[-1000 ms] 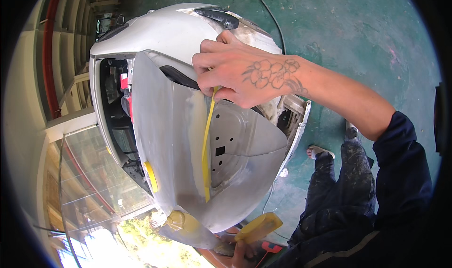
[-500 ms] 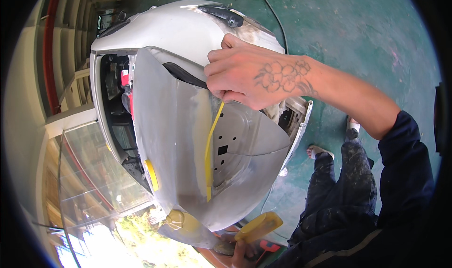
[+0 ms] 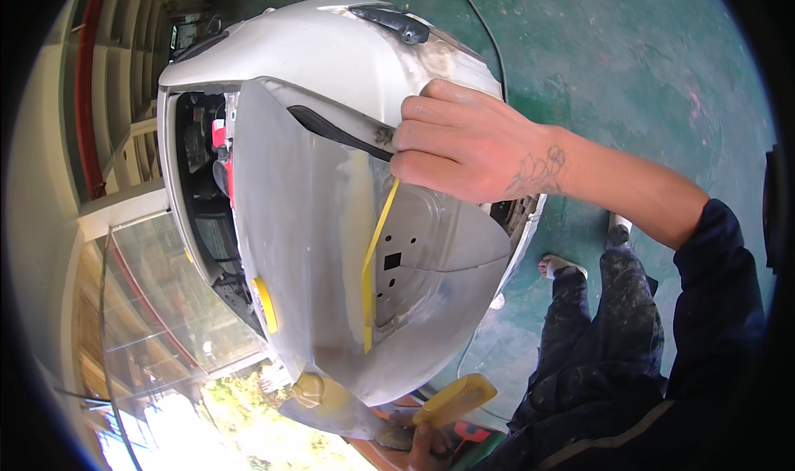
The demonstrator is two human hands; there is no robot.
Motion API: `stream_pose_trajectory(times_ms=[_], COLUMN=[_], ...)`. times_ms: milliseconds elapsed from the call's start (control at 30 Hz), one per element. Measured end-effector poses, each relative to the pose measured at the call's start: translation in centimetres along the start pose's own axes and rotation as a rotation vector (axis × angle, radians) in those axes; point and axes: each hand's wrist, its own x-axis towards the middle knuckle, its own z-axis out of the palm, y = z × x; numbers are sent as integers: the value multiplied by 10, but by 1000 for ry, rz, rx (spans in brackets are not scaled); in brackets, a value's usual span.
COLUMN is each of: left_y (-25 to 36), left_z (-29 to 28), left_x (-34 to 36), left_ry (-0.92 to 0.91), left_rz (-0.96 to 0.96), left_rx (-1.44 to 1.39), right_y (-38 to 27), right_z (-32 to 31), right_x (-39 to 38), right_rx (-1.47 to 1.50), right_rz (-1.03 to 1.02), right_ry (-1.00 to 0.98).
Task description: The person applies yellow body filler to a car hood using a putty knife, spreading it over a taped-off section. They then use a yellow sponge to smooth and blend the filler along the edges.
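Observation:
A strip of yellow tape (image 3: 381,231) runs along a crease of the grey-primed car tailgate (image 3: 277,189). My right hand (image 3: 464,144) pinches the tape's upper end between thumb and fingers. From there the tape stretches straight and narrow, then lies wider and flat lower down. A black curved opening (image 3: 331,132) ends beside my knuckles. At the bottom my left hand (image 3: 422,448) is closed on a grey putty board (image 3: 331,409) bearing a yellow putty lump (image 3: 308,388). A yellow spreader (image 3: 455,398) sticks up from the same hand. Its other fingers are mostly hidden.
White bodywork (image 3: 281,49) surrounds the tailgate, with a dark lamp opening (image 3: 389,24) above. Another yellow, rounded piece (image 3: 265,305) sits on the tailgate's left edge. A black hose (image 3: 480,24) crosses the green floor (image 3: 613,57). My feet stand close to the bumper (image 3: 530,214).
My right hand has shifted to the right and slightly down with the tape end. The tape's upper stretch has gone from curved to straight. My left hand has barely moved.

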Motion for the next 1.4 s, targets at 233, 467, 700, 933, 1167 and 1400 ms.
stream_pose_trajectory(times_ms=[233,467,700,933,1167,1400], left_y=[-46,-86,-51,-2,51,-33], left_z=[-48,-99,-31,35,22,-13], left_x=[6,7,12,-5,-1,42], left_ry=[-21,-71,-14,79,86,80], left_rz=[-53,-120,27,125,127,357], left_rx=[-133,-239,-45,114,6,-436], right_y=[6,6,17,9,-48,-234], right_z=[22,24,21,10,-20,-47], right_x=[17,18,9,6,9,-31], right_rx=[42,91,129,114,169,1644], right_rz=[87,184,259,284,463,1219], right_ry=[-47,-95,-76,-100,-2,-216])
